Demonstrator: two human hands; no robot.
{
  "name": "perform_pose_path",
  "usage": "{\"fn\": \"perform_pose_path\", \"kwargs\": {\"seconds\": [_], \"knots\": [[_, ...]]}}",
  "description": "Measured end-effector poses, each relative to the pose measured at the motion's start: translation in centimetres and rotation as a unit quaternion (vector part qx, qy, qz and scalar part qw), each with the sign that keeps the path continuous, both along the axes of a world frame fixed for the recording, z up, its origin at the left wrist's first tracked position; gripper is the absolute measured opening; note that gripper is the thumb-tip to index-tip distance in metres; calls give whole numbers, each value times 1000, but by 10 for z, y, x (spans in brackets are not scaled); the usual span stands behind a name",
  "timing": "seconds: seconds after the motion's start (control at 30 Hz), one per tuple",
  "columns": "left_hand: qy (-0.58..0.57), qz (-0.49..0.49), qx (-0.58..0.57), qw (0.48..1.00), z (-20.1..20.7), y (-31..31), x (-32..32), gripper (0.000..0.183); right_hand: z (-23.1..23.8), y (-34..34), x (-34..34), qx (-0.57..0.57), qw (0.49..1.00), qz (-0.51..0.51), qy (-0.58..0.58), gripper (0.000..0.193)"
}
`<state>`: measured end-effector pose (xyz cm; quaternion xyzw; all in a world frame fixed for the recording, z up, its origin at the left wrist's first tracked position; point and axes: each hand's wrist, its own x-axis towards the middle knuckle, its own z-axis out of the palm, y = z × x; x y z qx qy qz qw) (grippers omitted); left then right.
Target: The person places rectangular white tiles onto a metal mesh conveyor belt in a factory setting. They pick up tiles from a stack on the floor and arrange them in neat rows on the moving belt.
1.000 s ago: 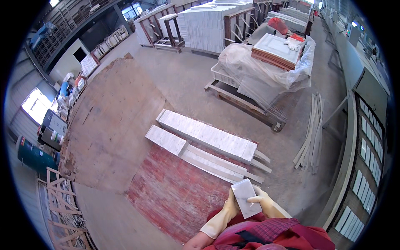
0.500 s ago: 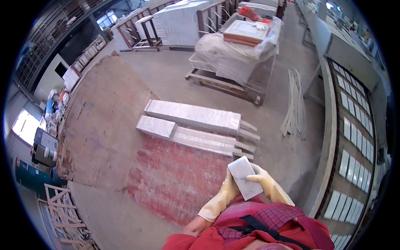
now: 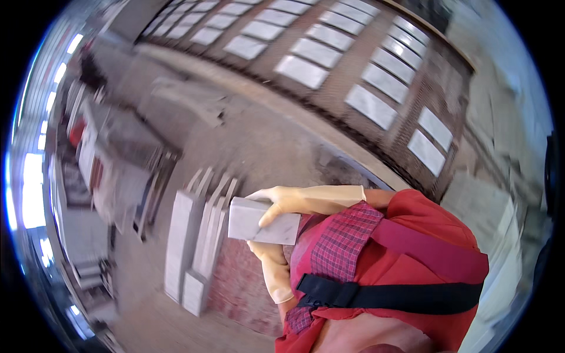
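Both my hands wear pale yellow rubber gloves and hold a small block of white marble tiles with grey veins (image 3: 268,228) in front of my body. My right hand (image 3: 281,201) grips the upper side in the picture, its thumb lying across the broad face. On the opposite side my left hand (image 3: 268,257) supports the tiles from beneath, its fingers partly hidden by them. Beyond the block, long rows of white tiles (image 3: 182,241) stand on a red-stained board (image 3: 241,288), with pale strips sticking out at one end.
A conveyor (image 3: 336,91) carrying spaced rows of white tiles (image 3: 300,70) crosses the top and right, with a raised edge beside the floor. Loose pale strips (image 3: 194,101) lie on the floor. Leftward stands a plastic-wrapped load (image 3: 120,188) on a frame.
My view has swung to the right, bringing the conveyor across the top while the tile rows shift leftward. Both hands keep hold of the marble tiles.
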<state>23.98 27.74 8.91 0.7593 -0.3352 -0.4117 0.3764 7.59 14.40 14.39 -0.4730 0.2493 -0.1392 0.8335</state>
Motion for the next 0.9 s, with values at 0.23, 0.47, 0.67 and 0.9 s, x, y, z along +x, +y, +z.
{"fn": "perform_pose_path", "kwargs": {"seconds": [0.23, 0.47, 0.67, 0.9], "knots": [[-100, -300, -65, 946, 23, -108, -90, 43, -14, -25, -124, 55, 975, -215, -24, 88], [-26, -432, -21, 901, 45, -174, -201, 79, 16, -2, -230, 183, 885, -427, -24, 80], [105, -464, -76, 876, 34, -181, -233, 69, 40, 15, -253, 168, 856, -489, -19, 82], [581, -296, -3, 758, 42, -198, -235, 55, 48, 6, -253, 116, 887, -439, -86, 82]]}}
